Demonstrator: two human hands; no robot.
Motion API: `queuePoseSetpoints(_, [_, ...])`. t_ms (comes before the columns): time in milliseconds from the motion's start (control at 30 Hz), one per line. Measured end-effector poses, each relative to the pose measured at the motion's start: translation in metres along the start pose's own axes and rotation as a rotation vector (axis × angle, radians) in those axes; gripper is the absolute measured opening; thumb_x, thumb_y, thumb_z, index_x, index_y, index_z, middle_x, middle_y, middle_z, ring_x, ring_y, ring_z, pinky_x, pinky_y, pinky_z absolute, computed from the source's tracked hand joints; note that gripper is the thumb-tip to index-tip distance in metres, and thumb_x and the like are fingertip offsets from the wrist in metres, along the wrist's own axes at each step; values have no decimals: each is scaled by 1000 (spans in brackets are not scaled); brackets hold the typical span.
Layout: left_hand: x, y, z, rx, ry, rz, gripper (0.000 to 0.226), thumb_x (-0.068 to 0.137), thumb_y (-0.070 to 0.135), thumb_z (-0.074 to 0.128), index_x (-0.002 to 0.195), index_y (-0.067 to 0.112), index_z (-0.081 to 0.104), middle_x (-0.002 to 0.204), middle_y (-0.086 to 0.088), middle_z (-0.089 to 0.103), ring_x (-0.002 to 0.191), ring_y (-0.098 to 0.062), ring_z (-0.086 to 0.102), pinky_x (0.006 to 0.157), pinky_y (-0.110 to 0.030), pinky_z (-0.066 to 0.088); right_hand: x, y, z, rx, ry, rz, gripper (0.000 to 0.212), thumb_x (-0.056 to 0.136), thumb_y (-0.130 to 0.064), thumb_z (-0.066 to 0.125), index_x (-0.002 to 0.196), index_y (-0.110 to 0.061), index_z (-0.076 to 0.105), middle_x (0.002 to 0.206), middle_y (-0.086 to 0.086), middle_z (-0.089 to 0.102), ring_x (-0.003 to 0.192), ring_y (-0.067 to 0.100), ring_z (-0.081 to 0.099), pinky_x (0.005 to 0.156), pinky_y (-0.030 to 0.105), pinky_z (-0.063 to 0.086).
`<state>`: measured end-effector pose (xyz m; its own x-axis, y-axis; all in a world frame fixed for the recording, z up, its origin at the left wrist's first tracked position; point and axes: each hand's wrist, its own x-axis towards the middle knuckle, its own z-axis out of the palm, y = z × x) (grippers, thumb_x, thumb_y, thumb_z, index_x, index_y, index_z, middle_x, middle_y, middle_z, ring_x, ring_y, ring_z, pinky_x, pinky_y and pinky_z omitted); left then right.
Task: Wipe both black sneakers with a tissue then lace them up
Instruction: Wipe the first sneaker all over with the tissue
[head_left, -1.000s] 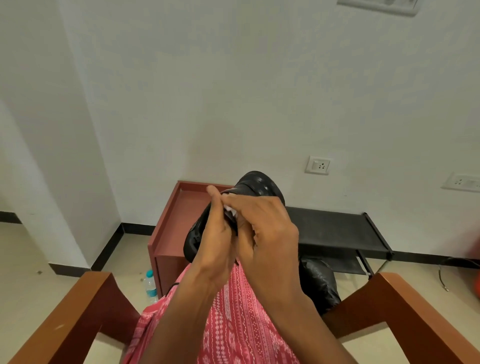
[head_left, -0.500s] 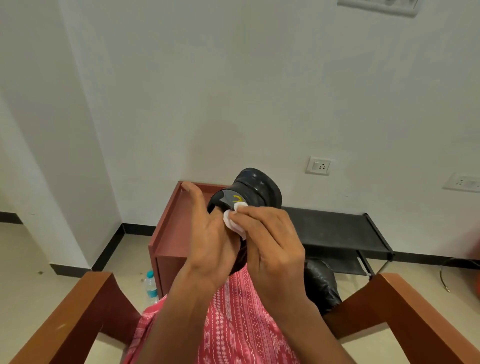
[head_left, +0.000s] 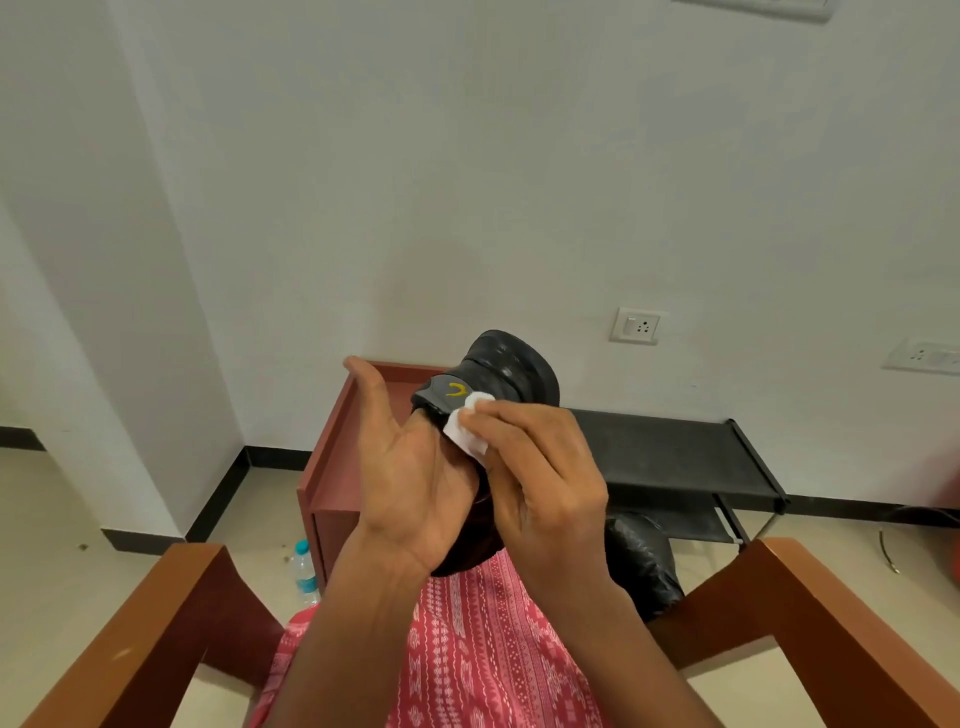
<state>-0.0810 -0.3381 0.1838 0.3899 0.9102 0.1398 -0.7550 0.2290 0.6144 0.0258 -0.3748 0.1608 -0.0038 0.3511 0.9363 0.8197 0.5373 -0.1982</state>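
A black sneaker (head_left: 511, 366) with a yellow mark is held up in front of me above my lap, its sole facing away. My left hand (head_left: 413, 473) cups the sneaker from the left, thumb pointing up, fingers hidden behind it. My right hand (head_left: 540, 478) pinches a white tissue (head_left: 467, 431) and presses it against the sneaker's side, next to the yellow mark. The second black sneaker (head_left: 641, 561) lies lower right, beside my knee, partly hidden by my right forearm.
I sit in a chair with wooden armrests, one on the left (head_left: 140, 639) and one on the right (head_left: 841, 629). A reddish-brown cabinet (head_left: 332, 467) and a black low rack (head_left: 675, 452) stand against the white wall. A small water bottle (head_left: 304, 571) stands on the floor.
The sneaker has been tilted up, so the yellow mark shows. My left thumb has opened away from the shoe, and my right hand has slid the tissue out onto the sneaker's side.
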Motion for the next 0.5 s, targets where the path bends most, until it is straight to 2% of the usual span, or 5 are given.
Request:
queuePoseSetpoints(67, [0, 4, -1, -6, -8, 3, 107, 85, 86, 24, 141, -1, 52, 144, -21, 53, 138, -32, 47, 120, -47, 30, -12, 7, -2, -22, -23, 2, 15, 95, -6, 67, 105, 1, 75, 107, 11, 71, 102, 21, 65, 90, 28, 53])
queuePoseSetpoints(200, [1, 9, -1, -84, -11, 17, 105, 86, 85, 25, 146, 1, 44, 147, -18, 52, 138, -33, 48, 123, -46, 23, -31, 31, -11, -62, -32, 98, 12, 87, -2, 72, 98, 0, 75, 100, 7, 72, 98, 15, 64, 84, 29, 54])
queuePoseSetpoints(333, [1, 3, 5, -9, -19, 8, 105, 85, 85, 26, 146, 1, 45, 148, -19, 51, 140, -33, 46, 123, -46, 22, -4, 27, -10, -60, 36, 116, 11, 90, -3, 68, 98, -1, 76, 98, 6, 72, 94, 17, 64, 87, 18, 47])
queuePoseSetpoints(400, [-2, -1, 7, 48, -3, 13, 103, 86, 83, 26, 144, 1, 49, 145, -18, 54, 137, -29, 50, 120, -43, 29, 15, 19, -7, -67, 58, 115, 13, 90, 0, 69, 100, -4, 76, 99, 5, 72, 95, 18, 63, 87, 18, 45])
queuePoseSetpoints(500, [-4, -4, 8, 98, 36, 22, 93, 90, 78, 28, 134, 2, 59, 125, -10, 66, 118, -19, 62, 105, -32, 47, 33, 13, -1, -74, 37, 99, 12, 91, -4, 70, 100, -7, 77, 101, 3, 72, 96, 21, 62, 85, 23, 48])
